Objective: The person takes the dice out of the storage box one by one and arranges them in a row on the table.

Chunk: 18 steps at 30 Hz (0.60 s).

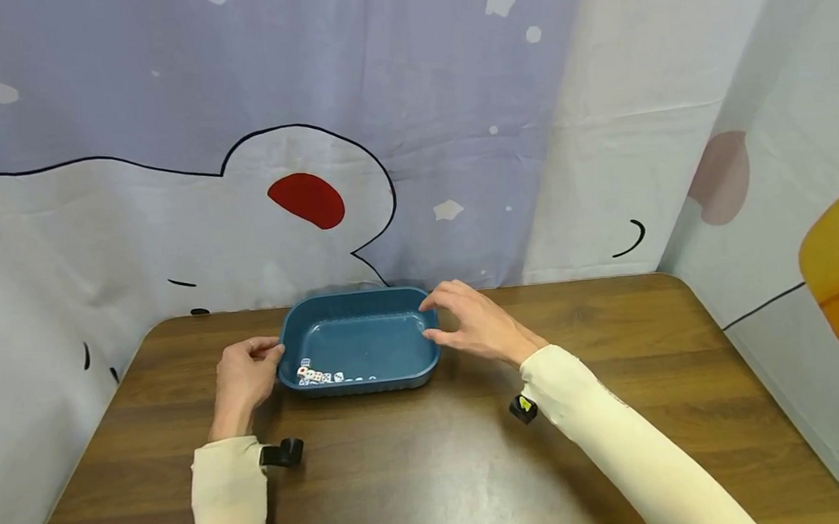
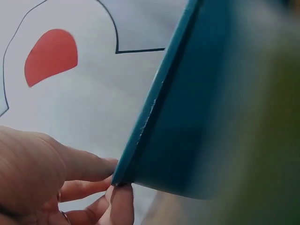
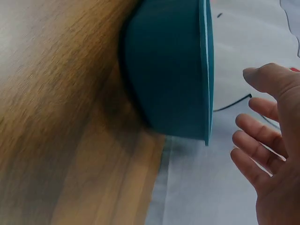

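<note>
A dark teal tray (image 1: pixel 364 297) with raised walls stands at the far side of the table. White dice (image 1: pixel 316 375), several of them, lie gathered along its near wall toward the left corner. At the tray's left end, my left hand (image 1: pixel 248 375) pinches the rim; in the left wrist view the thumb and fingers meet at the tray's corner (image 2: pixel 123 174). My right hand (image 1: pixel 477 322) hovers over the right end, fingers spread and relaxed. Seen from the right wrist, those fingers (image 3: pixel 255 133) are apart from the tray wall (image 3: pixel 168 75) and hold nothing.
The brown wooden table (image 1: pixel 403 471) reaches back to a printed cloth backdrop (image 1: pixel 454 116). More cloth hangs on the right side (image 1: pixel 783 192). Dark camera mounts sit at both wrists, the left mount (image 1: pixel 283 453) close over the tabletop.
</note>
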{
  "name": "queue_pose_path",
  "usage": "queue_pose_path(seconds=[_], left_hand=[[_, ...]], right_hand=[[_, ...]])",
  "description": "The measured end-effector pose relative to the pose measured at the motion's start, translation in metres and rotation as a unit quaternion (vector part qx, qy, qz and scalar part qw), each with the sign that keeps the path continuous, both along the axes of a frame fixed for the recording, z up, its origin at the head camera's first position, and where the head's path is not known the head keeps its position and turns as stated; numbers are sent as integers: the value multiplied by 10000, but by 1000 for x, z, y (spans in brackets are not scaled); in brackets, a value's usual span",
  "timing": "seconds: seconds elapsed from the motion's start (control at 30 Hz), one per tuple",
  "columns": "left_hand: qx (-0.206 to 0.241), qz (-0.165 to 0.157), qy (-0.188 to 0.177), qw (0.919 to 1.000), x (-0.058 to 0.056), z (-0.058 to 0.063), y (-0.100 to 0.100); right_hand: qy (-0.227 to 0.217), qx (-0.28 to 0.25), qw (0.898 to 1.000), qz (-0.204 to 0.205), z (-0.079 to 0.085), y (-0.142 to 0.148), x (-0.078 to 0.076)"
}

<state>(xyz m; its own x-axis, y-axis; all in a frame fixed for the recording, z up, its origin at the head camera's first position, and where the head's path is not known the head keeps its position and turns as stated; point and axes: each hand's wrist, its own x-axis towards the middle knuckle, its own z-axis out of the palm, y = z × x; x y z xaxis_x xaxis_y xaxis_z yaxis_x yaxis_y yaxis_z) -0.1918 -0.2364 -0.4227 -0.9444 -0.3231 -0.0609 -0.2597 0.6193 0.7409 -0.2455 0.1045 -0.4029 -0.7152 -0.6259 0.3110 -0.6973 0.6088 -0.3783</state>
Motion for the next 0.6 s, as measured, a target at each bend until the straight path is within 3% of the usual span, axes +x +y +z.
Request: queue_pose_path(seconds=[0.23,0.4,0.6], left_hand=[[896,-81,-265,9956,-4,-3,-3],[1545,11,-562,9864,-7,-10,-7],[2015,79,-627,9774,-11,-12,-11]], right_hand=[[-278,318,9990,155,6,-13,-2],[-458,452,9974,315,8,-22,-7],[-614,569,9953,489,8,-35,-16]])
